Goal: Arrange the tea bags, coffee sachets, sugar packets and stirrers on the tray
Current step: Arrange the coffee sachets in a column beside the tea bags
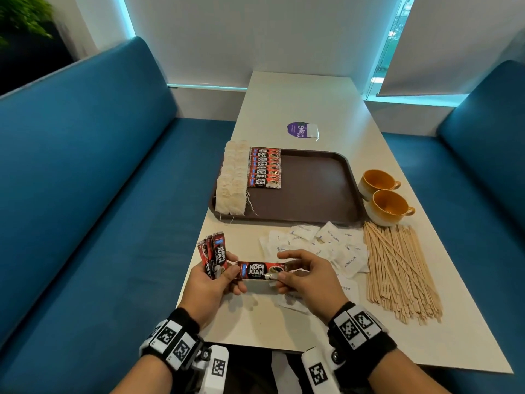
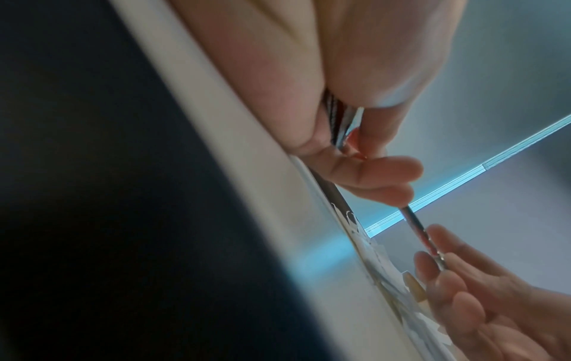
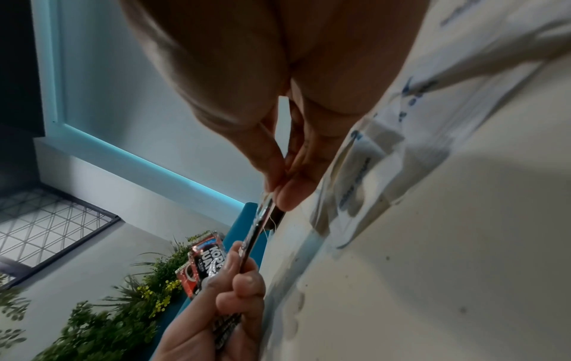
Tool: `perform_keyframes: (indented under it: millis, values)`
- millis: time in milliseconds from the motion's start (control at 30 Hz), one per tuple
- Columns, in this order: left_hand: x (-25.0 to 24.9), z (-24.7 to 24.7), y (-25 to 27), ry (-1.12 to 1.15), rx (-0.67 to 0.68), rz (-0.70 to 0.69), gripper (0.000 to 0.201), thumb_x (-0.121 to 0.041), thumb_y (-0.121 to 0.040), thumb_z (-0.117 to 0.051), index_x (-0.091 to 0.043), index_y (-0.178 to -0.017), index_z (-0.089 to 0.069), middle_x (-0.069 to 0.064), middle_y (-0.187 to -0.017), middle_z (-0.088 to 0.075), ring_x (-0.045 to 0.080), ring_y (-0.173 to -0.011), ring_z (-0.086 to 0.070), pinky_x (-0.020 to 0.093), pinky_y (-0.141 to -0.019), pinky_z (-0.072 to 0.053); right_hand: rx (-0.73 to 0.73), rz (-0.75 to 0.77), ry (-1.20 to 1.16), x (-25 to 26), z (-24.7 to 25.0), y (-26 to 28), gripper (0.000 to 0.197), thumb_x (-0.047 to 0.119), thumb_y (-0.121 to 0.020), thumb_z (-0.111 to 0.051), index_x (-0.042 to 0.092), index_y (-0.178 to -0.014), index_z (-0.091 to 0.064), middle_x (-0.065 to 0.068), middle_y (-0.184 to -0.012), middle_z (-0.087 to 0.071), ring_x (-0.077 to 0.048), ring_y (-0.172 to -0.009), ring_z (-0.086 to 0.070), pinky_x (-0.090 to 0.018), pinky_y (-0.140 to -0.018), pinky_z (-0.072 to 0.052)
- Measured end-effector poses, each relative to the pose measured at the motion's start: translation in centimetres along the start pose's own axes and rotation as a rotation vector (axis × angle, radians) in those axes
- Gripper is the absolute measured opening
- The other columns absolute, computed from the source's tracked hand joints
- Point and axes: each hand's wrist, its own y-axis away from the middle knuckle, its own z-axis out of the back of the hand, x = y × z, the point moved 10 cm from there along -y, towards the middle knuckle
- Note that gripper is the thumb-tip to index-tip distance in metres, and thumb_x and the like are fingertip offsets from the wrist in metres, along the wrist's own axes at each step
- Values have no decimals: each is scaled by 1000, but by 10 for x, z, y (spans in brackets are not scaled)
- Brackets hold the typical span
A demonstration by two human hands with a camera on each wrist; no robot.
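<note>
Pinching one coffee sachet (image 1: 262,270) between them, right hand (image 1: 308,277) by thumb and forefinger, left hand (image 1: 211,282) gripping spare sachets (image 1: 213,253).

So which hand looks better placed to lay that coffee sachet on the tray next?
Right, probably. The right hand pinches one end of the single sachet, while the left hand also holds spare sachets. The tray lies ahead.
</note>
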Motion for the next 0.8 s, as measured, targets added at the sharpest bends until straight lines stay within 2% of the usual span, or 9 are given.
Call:
perform_keyframes:
  millis: [133, 167, 267, 367, 467, 567, 633, 700, 800]
  values:
    - [4, 0, -1, -2, 6, 36, 20, 7, -91, -64, 0, -108, -55, 21, -76, -62, 31, -58, -65, 30, -53, -56, -27, -14, 30, -5, 9, -2, 22, -9, -86, -73, 10, -95, -78, -23, -89, -75, -48, -76, -71, -43, -67, -57]
    - [5, 1, -1, -1, 5, 40, 19, 7, -90, -65, 0, -106, -56, 21, -77, -63, 30, -59, -66, 29, -54, -56, -27, -21, 38, -6, 9, -2, 20, -8, -86, -73, 9, -95, -78, -25, -88, -75, -49, -76, -71, -45, -68, -57]
    - [6, 2, 0, -6, -3, 40, 14, 6, -89, -66, 3, -101, -61, 24, -80, -67, 31, -62, -67, 29, -57, -58, -40, -26, 63, -2, 9, 0, 19, -7, -86, -74, 6, -99, -77, -25, -85, -75, -38, -72, -70, -53, -73, -58]
    - [4, 2, 1, -23, -5, 29, 10, 5, -92, -64, 5, -102, -65, 25, -81, -69, 30, -65, -67, 28, -61, -59, -47, -26, 82, 4, 9, 2, 20, -5, -86, -75, 8, -101, -77, -24, -83, -76, -35, -73, -72, -55, -76, -60]
    - [4, -1, 2, 40, 15, 57, 18, -2, -91, -64, 2, -109, -65, 26, -84, -69, 34, -72, -67, 32, -62, -59, -53, -7, 78, 11, 11, 1, 23, -8, -85, -75, 8, -102, -78, -20, -84, -77, -35, -75, -74, -53, -82, -62]
    - [4, 0, 2, 141, 28, 72, 27, -3, -91, -64, 3, -117, -60, 20, -97, -67, 39, -78, -66, 38, -61, -58, -75, 26, 59, 21, 18, -2, 22, -10, -83, -75, 4, -100, -77, -19, -87, -77, -38, -79, -75, -48, -79, -63]
    - [4, 0, 2, 175, 47, 70, 32, -3, -90, -64, 4, -120, -59, 20, -102, -64, 41, -81, -66, 42, -62, -58, -100, 58, 51, 34, 24, -10, 21, -11, -82, -75, 1, -99, -76, -19, -90, -77, -39, -83, -75, -44, -78, -64]
    - [4, 0, 1, 193, 55, 81, 40, -5, -84, -56, 3, -123, -59, 21, -103, -63, 43, -83, -66, 44, -62, -57, -122, 100, 67, 50, 31, -23, 20, -12, -82, -75, 0, -98, -76, -19, -92, -77, -36, -83, -75, -39, -77, -64]
    - [7, 1, 0, 191, 58, 87, 33, 4, -95, -46, 2, -125, -59, 23, -102, -62, 44, -83, -66, 45, -63, -59, -162, 172, 124, 80, 41, -54, 22, -8, -80, -78, 5, -98, -78, -14, -92, -77, -26, -83, -74, -34, -76, -64]
